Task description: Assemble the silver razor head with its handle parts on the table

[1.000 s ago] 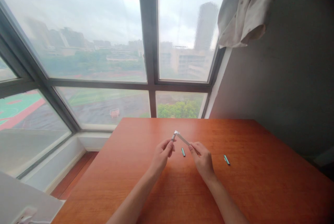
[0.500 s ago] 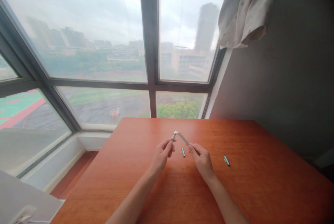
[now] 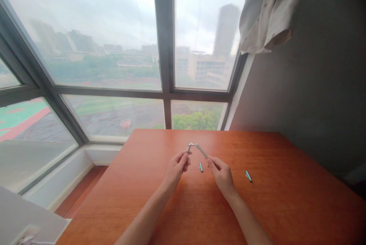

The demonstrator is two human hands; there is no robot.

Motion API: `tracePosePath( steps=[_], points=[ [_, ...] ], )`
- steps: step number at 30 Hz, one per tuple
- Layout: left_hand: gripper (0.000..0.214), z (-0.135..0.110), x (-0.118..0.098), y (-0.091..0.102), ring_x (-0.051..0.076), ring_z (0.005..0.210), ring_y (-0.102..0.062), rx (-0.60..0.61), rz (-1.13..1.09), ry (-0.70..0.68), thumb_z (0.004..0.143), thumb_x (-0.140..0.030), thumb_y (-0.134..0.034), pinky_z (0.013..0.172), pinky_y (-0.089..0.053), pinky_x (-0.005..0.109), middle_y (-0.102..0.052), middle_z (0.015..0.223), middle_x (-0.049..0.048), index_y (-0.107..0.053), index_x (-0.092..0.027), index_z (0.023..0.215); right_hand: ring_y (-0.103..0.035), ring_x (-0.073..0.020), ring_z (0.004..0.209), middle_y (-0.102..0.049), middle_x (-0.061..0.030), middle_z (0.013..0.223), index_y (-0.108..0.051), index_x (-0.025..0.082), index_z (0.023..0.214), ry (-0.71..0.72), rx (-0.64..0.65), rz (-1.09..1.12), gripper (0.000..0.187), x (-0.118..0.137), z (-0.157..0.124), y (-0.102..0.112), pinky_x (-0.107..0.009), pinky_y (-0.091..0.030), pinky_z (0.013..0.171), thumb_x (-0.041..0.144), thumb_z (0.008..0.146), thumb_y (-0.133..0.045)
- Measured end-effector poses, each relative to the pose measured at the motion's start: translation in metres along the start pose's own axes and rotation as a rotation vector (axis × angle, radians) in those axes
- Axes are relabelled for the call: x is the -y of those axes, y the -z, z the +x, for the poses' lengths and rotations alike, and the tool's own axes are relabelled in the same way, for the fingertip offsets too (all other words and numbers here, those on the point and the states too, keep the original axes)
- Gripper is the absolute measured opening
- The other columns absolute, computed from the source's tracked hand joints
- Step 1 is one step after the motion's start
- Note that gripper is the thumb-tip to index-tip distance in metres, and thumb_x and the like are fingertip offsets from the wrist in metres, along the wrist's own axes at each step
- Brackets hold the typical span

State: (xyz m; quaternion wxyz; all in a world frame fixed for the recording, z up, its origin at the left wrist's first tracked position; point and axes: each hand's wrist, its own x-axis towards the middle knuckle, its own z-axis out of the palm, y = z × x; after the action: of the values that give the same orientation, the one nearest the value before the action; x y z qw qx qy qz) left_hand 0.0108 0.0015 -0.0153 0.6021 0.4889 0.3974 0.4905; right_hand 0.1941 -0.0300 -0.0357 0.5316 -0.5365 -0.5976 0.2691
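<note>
Over the middle of an orange-brown wooden table (image 3: 177, 214), my left hand (image 3: 176, 168) pinches a small silvery piece (image 3: 189, 147) with a bent tip. My right hand (image 3: 220, 174) pinches a slim pale stick-like piece (image 3: 201, 151), pointed up and left. The tips of the two pieces sit close together with a small gap between them. A short teal and silver cylinder (image 3: 200, 167) lies on the table between my hands. A second one (image 3: 248, 176) lies to the right of my right hand.
Large windows with dark frames (image 3: 164, 54) stand behind the table's far edge. A grey wall (image 3: 314, 85) runs along the right side, with a pale cloth (image 3: 265, 12) hanging at the top. A white object (image 3: 25, 222) is at the bottom left.
The two pieces met at their tips before; now they have come apart, with a small gap between them. Both hands stay nearly where they were.
</note>
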Motion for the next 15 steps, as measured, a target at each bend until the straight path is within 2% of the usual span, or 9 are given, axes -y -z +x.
tracePosePath(
  steps=[4, 15],
  points=[
    [0.046, -0.0006, 0.0018, -0.0008, 0.007, 0.049, -0.040, 0.021, 0.006, 0.001, 0.078, -0.051, -0.060, 0.047, -0.027, 0.021, -0.053, 0.065, -0.0010, -0.064, -0.014, 0.104, -0.046, -0.0133, 0.057, -0.053, -0.0011, 0.064, -0.066, 0.015, 0.072, -0.003, 0.014, 0.015, 0.039, -0.0005, 0.0000, -0.0014, -0.022, -0.035, 0.052, 0.047, 0.087, -0.048],
    [0.045, -0.0021, 0.0014, -0.0013, 0.008, 0.049, -0.039, 0.034, 0.026, -0.009, 0.079, -0.050, -0.058, 0.048, -0.028, 0.021, -0.053, 0.064, -0.0008, -0.063, -0.014, 0.105, -0.047, -0.0135, 0.056, -0.056, -0.0025, 0.065, -0.069, 0.014, 0.075, -0.009, 0.030, 0.024, 0.043, -0.0021, -0.0005, -0.0012, -0.022, -0.037, 0.051, 0.050, 0.087, -0.048]
  ],
)
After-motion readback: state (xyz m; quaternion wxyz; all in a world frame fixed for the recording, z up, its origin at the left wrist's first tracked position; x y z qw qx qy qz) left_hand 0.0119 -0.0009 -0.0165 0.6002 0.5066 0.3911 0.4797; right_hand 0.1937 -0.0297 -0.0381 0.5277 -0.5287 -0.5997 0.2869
